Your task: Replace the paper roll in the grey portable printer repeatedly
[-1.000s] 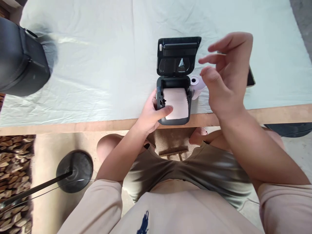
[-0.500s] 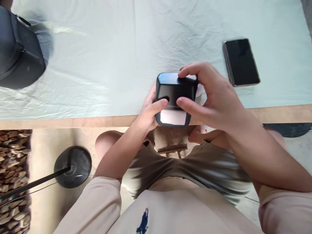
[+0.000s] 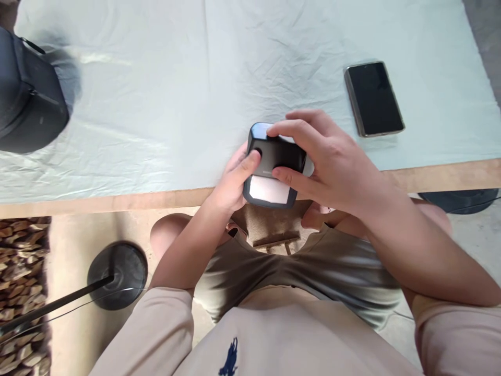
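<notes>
A small black glossy device (image 3: pixel 268 159) with bevelled, rounded edges is held between my two hands, just above the table's front edge. Bright reflections lie on its far and near faces; its exact kind cannot be made out. My left hand (image 3: pixel 237 175) grips its left side, with the thumb on top and the fingers hidden beneath. Over its right side curves my right hand (image 3: pixel 324 156), forefinger on the far bevel and thumb on the upper face. Something pale, partly covered, shows under the right fingers.
A smartphone (image 3: pixel 374 99) lies screen up on the pale cloth (image 3: pixel 156 94) to the right. At the far left stands a dark zipped case (image 3: pixel 31 99). The table's wooden edge (image 3: pixel 176 200) runs before me. A round black stand base (image 3: pixel 117 275) is on the floor, left.
The device has shifted slightly left and tilted in my hands. My right hand has moved left, its fingers reaching further across the device. The whole view has turned a little.
</notes>
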A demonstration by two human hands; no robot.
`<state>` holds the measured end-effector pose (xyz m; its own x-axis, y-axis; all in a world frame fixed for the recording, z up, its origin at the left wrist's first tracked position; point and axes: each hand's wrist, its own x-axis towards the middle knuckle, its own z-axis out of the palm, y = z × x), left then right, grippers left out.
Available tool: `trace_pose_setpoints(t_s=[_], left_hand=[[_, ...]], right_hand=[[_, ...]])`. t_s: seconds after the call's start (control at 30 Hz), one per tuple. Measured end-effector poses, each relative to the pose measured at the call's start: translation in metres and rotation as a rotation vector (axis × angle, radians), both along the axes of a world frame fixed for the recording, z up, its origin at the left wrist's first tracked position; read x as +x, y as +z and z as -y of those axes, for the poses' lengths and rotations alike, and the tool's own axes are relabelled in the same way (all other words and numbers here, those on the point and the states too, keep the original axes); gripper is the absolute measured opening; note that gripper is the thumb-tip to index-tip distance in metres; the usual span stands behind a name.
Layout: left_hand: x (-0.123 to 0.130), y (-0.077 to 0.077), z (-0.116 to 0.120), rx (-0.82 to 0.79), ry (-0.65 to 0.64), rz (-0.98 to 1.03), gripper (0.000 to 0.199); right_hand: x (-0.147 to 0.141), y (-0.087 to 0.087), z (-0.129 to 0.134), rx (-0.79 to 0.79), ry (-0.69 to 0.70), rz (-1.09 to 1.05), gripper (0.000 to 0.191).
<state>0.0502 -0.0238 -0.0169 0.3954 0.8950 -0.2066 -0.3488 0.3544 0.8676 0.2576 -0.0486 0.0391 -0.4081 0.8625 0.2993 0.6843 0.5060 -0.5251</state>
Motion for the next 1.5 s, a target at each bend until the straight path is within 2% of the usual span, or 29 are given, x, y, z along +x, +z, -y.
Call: trace_pose_setpoints(t_s=[0.07, 0.17, 0.23, 0.37, 0.5, 0.6, 0.67, 0.77, 0.9, 0.97, 1.03, 1.1, 1.2, 1.3, 1.43, 1.5], left_hand=[[0.004, 0.001, -0.002, -0.104, 0.030, 0.041, 0.066], [0.007, 0.003, -0.006, -0.228, 0.077, 0.095, 0.049], [0.008, 0.002, -0.008, -0.225, 0.092, 0.075, 0.042], [0.009, -0.001, -0.010, -0.149, 0.143, 0.013, 0.040], [0.011, -0.002, -0.009, -0.128, 0.208, -0.020, 0.026], [0.011, 0.001, -0.009, -0.127, 0.211, -0.009, 0.020], [0.011, 0.004, -0.008, -0.164, 0.176, -0.007, 0.024], [0.009, 0.006, -0.007, -0.212, 0.090, 0.026, 0.043], [0.007, 0.002, -0.006, -0.100, 0.056, 0.034, 0.049], [0.006, -0.001, -0.006, -0.051, 0.033, 0.004, 0.048], [0.006, -0.002, -0.006, -0.048, 0.011, 0.003, 0.048], [0.005, -0.001, -0.006, -0.055, 0.011, 0.022, 0.046], [0.006, 0.002, -0.006, -0.061, -0.001, 0.040, 0.040], [0.005, 0.004, -0.005, -0.059, -0.022, 0.050, 0.043], [0.005, 0.002, -0.004, -0.033, -0.038, 0.051, 0.044], [0.006, 0.001, -0.003, -0.030, -0.035, 0.058, 0.044]], right_hand=[[0.004, -0.002, -0.003, 0.017, -0.001, 0.004, 0.053], [0.009, -0.004, -0.007, 0.015, 0.005, -0.004, 0.055], [0.011, -0.004, -0.010, 0.013, 0.006, -0.015, 0.055], [0.013, 0.003, -0.010, 0.027, 0.013, -0.032, 0.060], [0.014, 0.008, -0.007, 0.021, 0.019, -0.013, 0.061], [0.014, 0.007, -0.008, 0.046, 0.031, -0.005, 0.065], [0.012, 0.007, -0.008, 0.086, 0.019, -0.005, 0.065], [0.008, 0.011, -0.008, 0.203, -0.061, 0.007, 0.052], [0.002, 0.013, -0.007, 0.283, -0.309, -0.088, 0.025], [0.001, 0.012, -0.007, 0.267, -0.315, -0.244, 0.018], [0.000, 0.010, -0.008, 0.254, -0.246, -0.391, 0.015], [0.001, 0.009, -0.009, 0.249, -0.188, -0.422, 0.015], [0.002, 0.008, -0.011, 0.162, -0.169, -0.160, 0.014], [0.003, 0.006, -0.011, 0.101, -0.189, 0.138, 0.020], [0.001, 0.003, -0.012, 0.034, -0.182, 0.342, 0.030], [-0.001, 0.005, -0.012, -0.030, -0.182, 0.356, 0.033]])
